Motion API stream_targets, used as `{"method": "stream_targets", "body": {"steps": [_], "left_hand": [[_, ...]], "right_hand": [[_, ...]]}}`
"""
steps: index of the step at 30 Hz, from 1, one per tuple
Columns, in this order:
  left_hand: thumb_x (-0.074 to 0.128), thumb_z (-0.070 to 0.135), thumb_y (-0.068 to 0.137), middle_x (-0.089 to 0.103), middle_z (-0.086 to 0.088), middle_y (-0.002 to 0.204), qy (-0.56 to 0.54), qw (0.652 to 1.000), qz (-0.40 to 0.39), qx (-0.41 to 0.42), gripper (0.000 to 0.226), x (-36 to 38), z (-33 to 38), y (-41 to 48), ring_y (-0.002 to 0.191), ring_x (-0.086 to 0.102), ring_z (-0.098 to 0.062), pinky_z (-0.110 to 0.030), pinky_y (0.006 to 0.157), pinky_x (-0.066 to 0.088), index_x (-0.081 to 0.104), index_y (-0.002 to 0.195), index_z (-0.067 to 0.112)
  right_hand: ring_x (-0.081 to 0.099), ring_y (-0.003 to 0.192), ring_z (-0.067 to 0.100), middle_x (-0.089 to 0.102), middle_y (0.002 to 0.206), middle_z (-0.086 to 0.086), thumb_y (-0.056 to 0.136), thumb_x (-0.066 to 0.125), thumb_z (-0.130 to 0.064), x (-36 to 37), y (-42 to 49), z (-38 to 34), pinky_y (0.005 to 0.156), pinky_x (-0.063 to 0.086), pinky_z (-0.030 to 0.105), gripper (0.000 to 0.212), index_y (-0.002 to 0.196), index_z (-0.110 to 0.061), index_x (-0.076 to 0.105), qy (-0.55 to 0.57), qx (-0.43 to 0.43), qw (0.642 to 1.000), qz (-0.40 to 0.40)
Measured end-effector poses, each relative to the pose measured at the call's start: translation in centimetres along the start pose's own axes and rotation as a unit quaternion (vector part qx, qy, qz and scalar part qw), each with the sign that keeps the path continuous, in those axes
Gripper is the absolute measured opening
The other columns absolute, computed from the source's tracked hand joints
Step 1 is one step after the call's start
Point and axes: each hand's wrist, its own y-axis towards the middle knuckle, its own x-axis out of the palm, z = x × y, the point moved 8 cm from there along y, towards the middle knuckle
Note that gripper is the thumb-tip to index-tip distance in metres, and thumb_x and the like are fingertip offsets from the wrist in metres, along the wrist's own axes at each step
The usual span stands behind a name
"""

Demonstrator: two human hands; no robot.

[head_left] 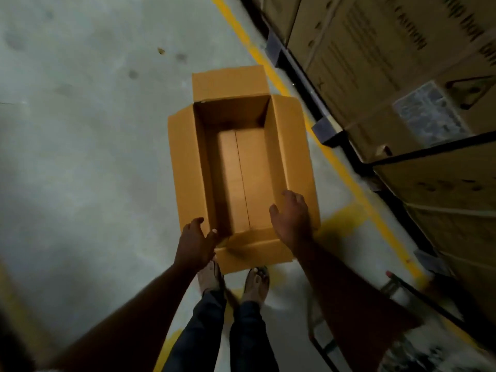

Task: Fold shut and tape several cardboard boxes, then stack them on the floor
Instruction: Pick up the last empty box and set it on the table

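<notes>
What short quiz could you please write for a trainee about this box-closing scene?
1. True or false: the top flaps of the cardboard box are folded shut.
2. The box holds: A) a tape roll, B) nothing visible, C) bottles.
3. Which hand is at the right-side flap?
Key: 1 false; 2 B; 3 the right hand.

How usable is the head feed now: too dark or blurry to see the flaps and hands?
Head view: dim, box interior shadowed, yet all four flaps read clearly; left hand and right hand are dark, slightly soft; wide-angle distortion bends the yellow floor line and stacked cartons at right; bottom right corner is blurred.
</notes>
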Motion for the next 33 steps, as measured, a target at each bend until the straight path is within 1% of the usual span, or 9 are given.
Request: {"method": "stream_targets", "body": {"steps": [4, 9, 13, 16, 20, 23, 27, 30, 33], "left_hand": [[0.059, 0.034, 0.1, 0.046, -0.021, 0.149, 0.024, 1.0, 0.003, 0.004, 0.063, 1.2, -2.5, 8.7, 0.132, 0.048, -0.038, -0.043, 0.106, 0.04, 0.038, 0.151, 0.005], [0.064, 0.04, 0.097, 0.05, -0.02, 0.146, -0.029, 0.998, 0.02, -0.049, 0.067, 3.1, -4.5, 17.3, 0.127, 0.053, -0.039, -0.045, 0.103, 0.047, 0.038, 0.15, 0.01], [0.065, 0.04, 0.094, 0.06, -0.021, 0.112, -0.072, 0.995, 0.04, -0.057, 0.038, 6.0, -5.8, 21.7, 0.104, 0.06, -0.041, -0.047, 0.085, 0.052, 0.049, 0.112, 0.01], [0.063, 0.03, 0.098, 0.056, -0.02, 0.114, -0.075, 0.993, 0.062, -0.067, 0.037, 7.8, -6.7, 22.6, 0.108, 0.056, -0.04, -0.042, 0.079, 0.043, 0.046, 0.117, 0.004], [0.058, 0.028, 0.101, 0.054, -0.015, 0.145, -0.115, 0.989, 0.05, -0.074, 0.065, 10.1, -8.1, 23.4, 0.127, 0.054, -0.04, -0.05, 0.105, 0.046, 0.025, 0.157, 0.02], [0.059, 0.026, 0.099, 0.059, -0.012, 0.139, -0.134, 0.987, 0.057, -0.068, 0.055, 11.1, -8.5, 24.0, 0.124, 0.057, -0.039, -0.05, 0.103, 0.047, 0.039, 0.151, 0.023], [0.058, 0.034, 0.084, 0.064, -0.013, 0.131, -0.154, 0.985, 0.059, -0.049, 0.054, 10.8, -9.1, 24.0, 0.117, 0.061, -0.039, -0.055, 0.099, 0.051, 0.055, 0.137, 0.027], [0.058, 0.036, 0.076, 0.067, -0.01, 0.125, -0.171, 0.984, 0.049, -0.028, 0.047, 9.9, -9.3, 24.0, 0.111, 0.064, -0.038, -0.058, 0.095, 0.053, 0.058, 0.123, 0.042], [0.057, 0.032, 0.075, 0.069, -0.009, 0.12, -0.174, 0.984, 0.042, -0.016, 0.043, 8.0, -7.8, 22.8, 0.107, 0.066, -0.037, -0.058, 0.092, 0.054, 0.059, 0.117, 0.044]], "right_hand": [[0.051, 0.127, 0.039, 0.051, 0.141, 0.02, 0.094, 0.068, -0.026, 3.9, 7.8, 2.8, 0.104, 0.042, 0.042, 0.055, 0.142, -0.006, 0.051, -0.008, 0.03, 0.999, 0.017], [0.049, 0.128, 0.039, 0.047, 0.143, 0.022, 0.093, 0.071, -0.03, 7.3, 15.1, 7.1, 0.102, 0.04, 0.039, 0.067, 0.147, -0.004, 0.042, -0.017, 0.068, 0.997, 0.012], [0.038, 0.14, 0.039, 0.033, 0.157, 0.02, 0.095, 0.069, -0.036, 10.6, 18.0, 10.1, 0.112, 0.037, 0.046, 0.082, 0.158, -0.007, 0.024, -0.013, 0.097, 0.995, -0.017], [0.037, 0.143, 0.039, 0.032, 0.159, 0.018, 0.096, 0.068, -0.037, 12.8, 18.9, 11.8, 0.115, 0.035, 0.048, 0.087, 0.161, -0.012, 0.016, 0.007, 0.101, 0.994, -0.028], [0.049, 0.132, 0.042, 0.049, 0.148, 0.02, 0.098, 0.065, -0.023, 14.4, 20.0, 13.3, 0.108, 0.039, 0.046, 0.073, 0.158, -0.012, 0.026, 0.025, 0.087, 0.995, -0.033], [0.051, 0.132, 0.039, 0.052, 0.147, 0.019, 0.102, 0.056, -0.015, 14.6, 20.7, 14.1, 0.109, 0.039, 0.042, 0.055, 0.153, -0.009, 0.039, 0.028, 0.086, 0.996, -0.007], [0.055, 0.128, 0.039, 0.056, 0.142, 0.02, 0.102, 0.055, -0.017, 14.8, 20.8, 14.2, 0.109, 0.043, 0.046, 0.048, 0.148, -0.005, 0.046, 0.017, 0.077, 0.997, -0.009], [0.058, 0.122, 0.041, 0.061, 0.135, 0.021, 0.099, 0.056, -0.015, 14.2, 20.3, 13.7, 0.106, 0.048, 0.049, 0.044, 0.142, -0.004, 0.051, 0.018, 0.071, 0.997, 0.002], [0.059, 0.121, 0.042, 0.061, 0.133, 0.022, 0.097, 0.057, -0.013, 13.3, 19.0, 13.1, 0.104, 0.049, 0.048, 0.044, 0.14, -0.003, 0.052, 0.019, 0.082, 0.996, 0.008]]}}
